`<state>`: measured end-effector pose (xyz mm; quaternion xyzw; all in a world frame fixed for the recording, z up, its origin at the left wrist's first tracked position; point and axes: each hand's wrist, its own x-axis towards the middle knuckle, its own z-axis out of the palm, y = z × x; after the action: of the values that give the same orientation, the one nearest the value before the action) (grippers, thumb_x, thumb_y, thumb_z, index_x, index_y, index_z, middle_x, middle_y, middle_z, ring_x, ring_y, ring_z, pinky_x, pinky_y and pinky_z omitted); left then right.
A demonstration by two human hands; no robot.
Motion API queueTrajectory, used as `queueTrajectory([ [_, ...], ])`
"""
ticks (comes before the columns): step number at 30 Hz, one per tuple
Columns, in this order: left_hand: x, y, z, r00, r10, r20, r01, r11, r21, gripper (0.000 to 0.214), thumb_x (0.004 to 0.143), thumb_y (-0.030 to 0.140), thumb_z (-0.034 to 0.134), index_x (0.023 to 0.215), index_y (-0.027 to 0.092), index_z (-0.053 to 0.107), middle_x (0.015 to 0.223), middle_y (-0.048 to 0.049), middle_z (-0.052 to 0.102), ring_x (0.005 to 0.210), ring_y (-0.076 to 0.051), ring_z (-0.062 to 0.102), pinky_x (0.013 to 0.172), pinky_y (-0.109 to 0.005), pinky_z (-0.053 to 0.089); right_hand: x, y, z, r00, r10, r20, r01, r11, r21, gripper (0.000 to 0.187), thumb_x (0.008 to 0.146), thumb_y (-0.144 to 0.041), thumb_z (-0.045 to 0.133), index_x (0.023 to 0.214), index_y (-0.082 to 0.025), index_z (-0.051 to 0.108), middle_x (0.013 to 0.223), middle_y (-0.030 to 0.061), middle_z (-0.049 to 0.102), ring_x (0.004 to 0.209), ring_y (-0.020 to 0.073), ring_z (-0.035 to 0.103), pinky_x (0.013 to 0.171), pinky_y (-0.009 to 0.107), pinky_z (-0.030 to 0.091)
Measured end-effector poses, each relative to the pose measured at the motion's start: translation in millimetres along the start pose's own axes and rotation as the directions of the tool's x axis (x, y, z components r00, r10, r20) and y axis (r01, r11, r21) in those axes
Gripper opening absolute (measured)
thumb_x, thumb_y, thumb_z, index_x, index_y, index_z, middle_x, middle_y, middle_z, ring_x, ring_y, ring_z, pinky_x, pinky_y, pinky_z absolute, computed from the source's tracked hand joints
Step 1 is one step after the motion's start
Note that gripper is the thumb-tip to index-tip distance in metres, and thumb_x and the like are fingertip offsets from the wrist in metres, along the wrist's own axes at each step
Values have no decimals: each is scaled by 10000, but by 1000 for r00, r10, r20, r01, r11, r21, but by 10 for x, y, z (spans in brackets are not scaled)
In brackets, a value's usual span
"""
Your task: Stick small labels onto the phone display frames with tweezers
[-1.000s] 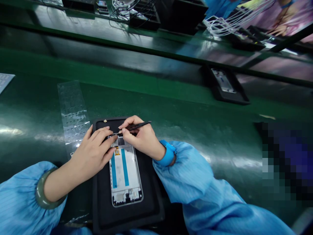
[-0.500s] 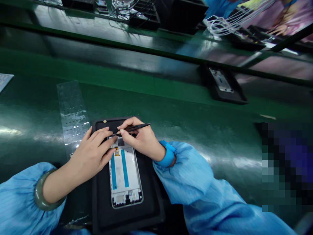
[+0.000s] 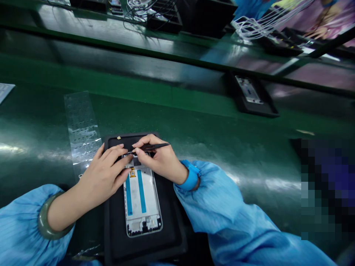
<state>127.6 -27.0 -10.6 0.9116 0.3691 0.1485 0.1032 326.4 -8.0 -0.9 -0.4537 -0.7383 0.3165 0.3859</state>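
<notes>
A phone display frame (image 3: 141,199) with a silver rim, a white back and two blue strips lies on a black rubber mat (image 3: 116,225). My left hand (image 3: 104,177) rests across the frame's upper end, and its fingers hide that end. My right hand (image 3: 158,160) pinches black tweezers (image 3: 156,146), whose tips reach the frame's top end beside my left fingertips. What the tips touch is hidden. A small yellow-orange connector (image 3: 132,173) shows just below my left thumb.
A clear film sheet (image 3: 81,129) with rows of small pieces lies left of the mat on the green bench. A black tray (image 3: 251,96) holds another frame. Further away are trays, white cables (image 3: 249,29) and a co-worker's blue sleeve (image 3: 249,5). A pixelated patch (image 3: 327,188) covers the right side.
The tweezers have swung to a flatter angle, and my right hand sits slightly lower. The whole view has drifted a little, and the frame stays on the mat under my left hand.
</notes>
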Motion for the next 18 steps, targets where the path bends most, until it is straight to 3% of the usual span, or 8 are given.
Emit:
queueTrajectory([
  [18,-2,15,3,1000,1,3,-1,1000,26,306,925,271,414,1205,172,488,1220,-126,529,1201,-276,438,976,-544,335,-34,40,17,995,-97,6,97,995,-22,88,810,-156,542,891,-188,550,855,38,627,808,146,605,736,278,499],
])
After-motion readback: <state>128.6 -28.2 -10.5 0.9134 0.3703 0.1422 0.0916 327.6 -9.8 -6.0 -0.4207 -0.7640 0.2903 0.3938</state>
